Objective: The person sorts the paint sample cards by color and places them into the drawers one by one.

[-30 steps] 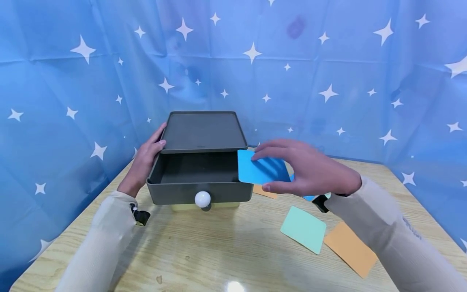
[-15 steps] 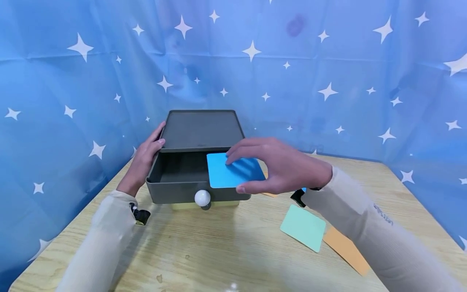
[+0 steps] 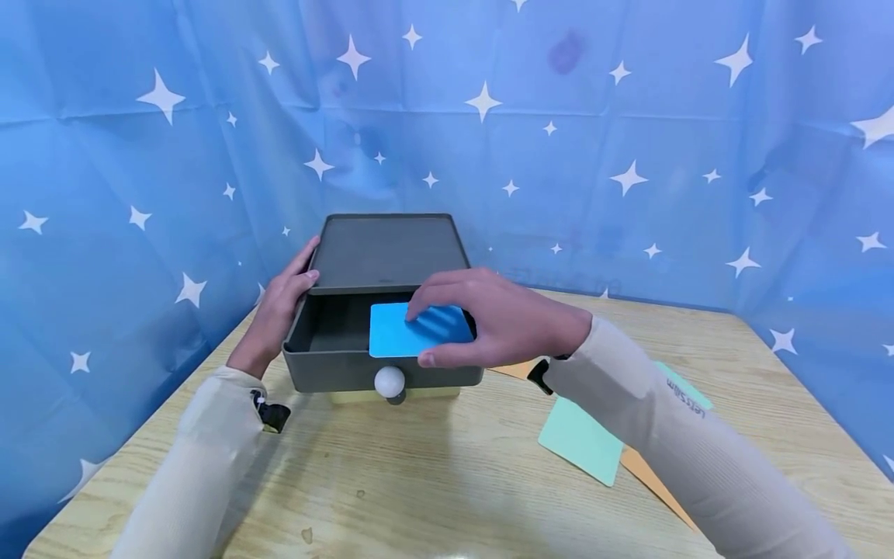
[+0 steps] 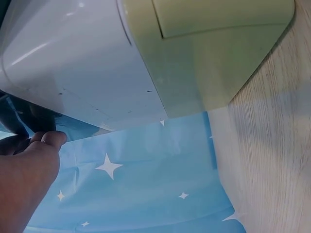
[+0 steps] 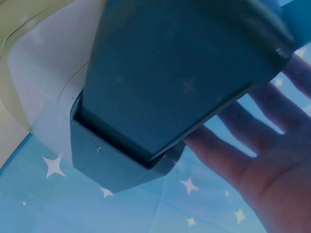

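Observation:
A dark grey drawer [image 3: 328, 373] with a round white knob [image 3: 389, 381] stands pulled out under the tray-like top [image 3: 391, 250] of a small drawer box. Over the drawer's right part, my right hand [image 3: 499, 318] pinches a blue card [image 3: 391, 330] between thumb and fingertips. The card lies nearly flat in the air, hiding part of the drawer's inside. My left hand [image 3: 275, 314] rests along the left side of the box, its thumb near the top's front corner. In the left wrist view, a white section [image 4: 87, 68] and a pale green section [image 4: 194, 68] show below the dark one.
A mint green card [image 3: 580, 442] and an orange card [image 3: 653, 481] lie on the wooden table [image 3: 391, 489], partly under the right sleeve. Another orange card [image 3: 513, 370] is beside the box, and a second mint card [image 3: 687, 384] lies farther right. A blue starry curtain [image 3: 559, 171] hangs behind.
My right hand has carried the blue card leftward, from beside the box's right edge to over the drawer. The left hand and the box have stayed in place.

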